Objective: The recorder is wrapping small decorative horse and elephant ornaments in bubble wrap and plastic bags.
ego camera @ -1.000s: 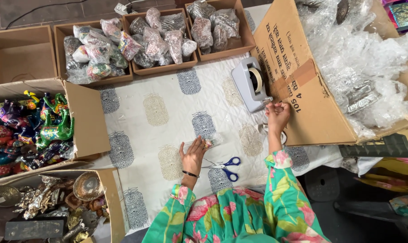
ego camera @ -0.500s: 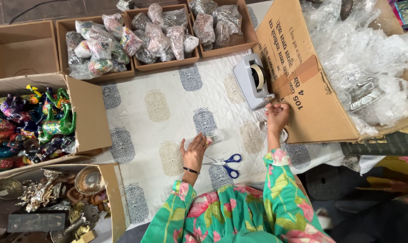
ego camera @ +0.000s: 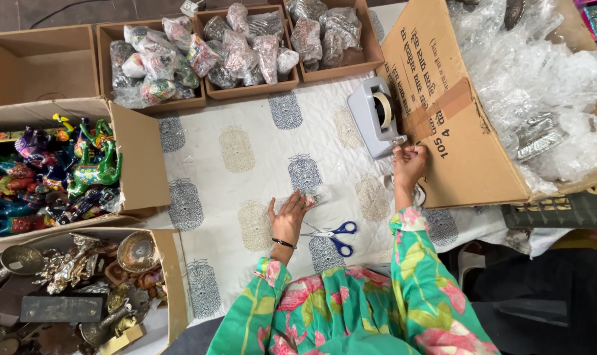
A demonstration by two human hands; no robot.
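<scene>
Clear bubble wrap covers a small colourful figurine (ego camera: 313, 196) that lies on the block-printed white cloth (ego camera: 246, 131) over our worktop, near its middle. Our left hand (ego camera: 289, 217) rests flat on the near end of this parcel, fingers spread and loose, pinning it rather than gripping it. Our right hand (ego camera: 409, 164) is up at the front edge of the grey tape dispenser (ego camera: 372, 118), fingers curled at the cutter; we cannot tell whether a strip of tape is already pinched between them.

To do this step well, we judge that the left palm should keep the wrap's loose flap pressed shut so nothing unrolls, while the right draws tape straight off the blade and tears it cleanly. A strip long enough to cross the seam would hold best.

Both forearms, in green floral sleeves, reach forward from our body; the left wrist carries a thin dark bangle and lies low on the cloth, the right arm stretches further, wrist raised.

Blue-handled scissors (ego camera: 334, 235) lie just beside the left hand. Right of the dispenser stands a big cardboard carton (ego camera: 456, 144) full of bubble wrap. Along the far edge, shallow boxes (ego camera: 246, 85) hold wrapped pieces; at left, an open box (ego camera: 140, 158) holds bright painted animal figures, and another holds brass ornaments (ego camera: 81, 263).
</scene>
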